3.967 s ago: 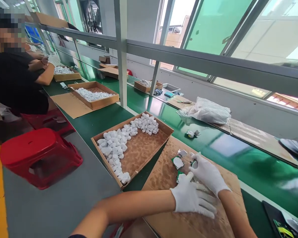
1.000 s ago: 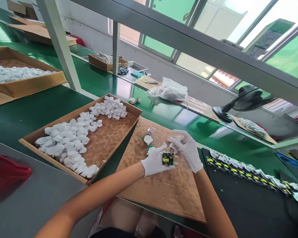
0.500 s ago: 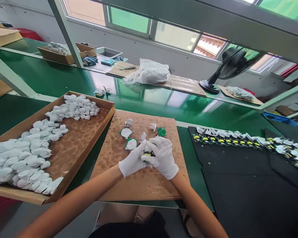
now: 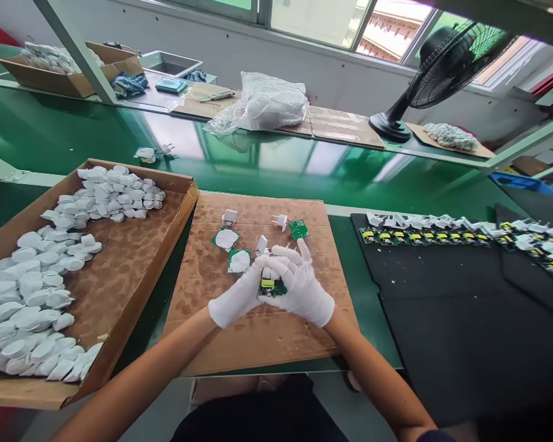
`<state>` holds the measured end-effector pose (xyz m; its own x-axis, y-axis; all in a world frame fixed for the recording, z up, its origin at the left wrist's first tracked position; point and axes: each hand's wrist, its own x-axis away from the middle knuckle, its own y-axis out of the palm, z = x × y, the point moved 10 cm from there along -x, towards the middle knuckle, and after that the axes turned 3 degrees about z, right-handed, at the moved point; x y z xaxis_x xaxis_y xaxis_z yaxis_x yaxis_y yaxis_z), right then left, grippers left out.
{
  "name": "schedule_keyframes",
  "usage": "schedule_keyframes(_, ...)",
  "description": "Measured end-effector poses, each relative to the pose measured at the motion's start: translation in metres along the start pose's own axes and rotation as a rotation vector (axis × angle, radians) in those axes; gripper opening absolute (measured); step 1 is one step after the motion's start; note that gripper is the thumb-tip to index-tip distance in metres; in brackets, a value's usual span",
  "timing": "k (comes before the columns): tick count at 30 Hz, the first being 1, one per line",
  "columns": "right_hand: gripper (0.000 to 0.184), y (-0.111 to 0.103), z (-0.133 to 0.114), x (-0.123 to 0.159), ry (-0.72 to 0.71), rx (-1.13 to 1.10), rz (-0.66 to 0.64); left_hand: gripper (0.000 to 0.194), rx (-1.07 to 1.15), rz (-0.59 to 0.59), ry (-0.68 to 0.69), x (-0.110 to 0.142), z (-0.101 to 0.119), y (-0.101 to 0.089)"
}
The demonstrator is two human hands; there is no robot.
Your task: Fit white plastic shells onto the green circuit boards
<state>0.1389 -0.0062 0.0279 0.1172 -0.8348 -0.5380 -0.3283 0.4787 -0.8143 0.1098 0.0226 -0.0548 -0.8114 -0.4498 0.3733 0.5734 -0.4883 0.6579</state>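
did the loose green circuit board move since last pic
No, the green circuit board keeps its place near the top right corner of the brown cardboard sheet.

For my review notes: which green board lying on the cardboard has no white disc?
The green board at the far right of the cardboard is bare; the other two boards lying there each carry a white disc.

Green bench w/ cardbd sheet, PCBs
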Motion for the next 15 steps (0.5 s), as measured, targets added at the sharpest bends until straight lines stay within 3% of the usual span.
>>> schedule_keyframes(4,0.048,-0.001,-0.002,0.000,-0.005,-0.043,0.002,0.022,-0.296,0.034,0.123,0.003,0.013,-0.001)
schedule_keyframes(7,0.068,-0.001,0.000,-0.002,0.080,-0.087,-0.006,0.018,-0.497,0.141,0.259,0.007,0.027,-0.005)
schedule_keyframes(10,0.080,0.004,0.002,-0.003,0.164,-0.132,-0.036,0.022,-0.526,0.193,0.306,0.009,0.033,-0.009)
schedule_keyframes(15,0.055,0.002,0.001,-0.002,0.128,-0.099,0.009,0.014,-0.364,0.119,0.213,0.005,0.026,-0.012)
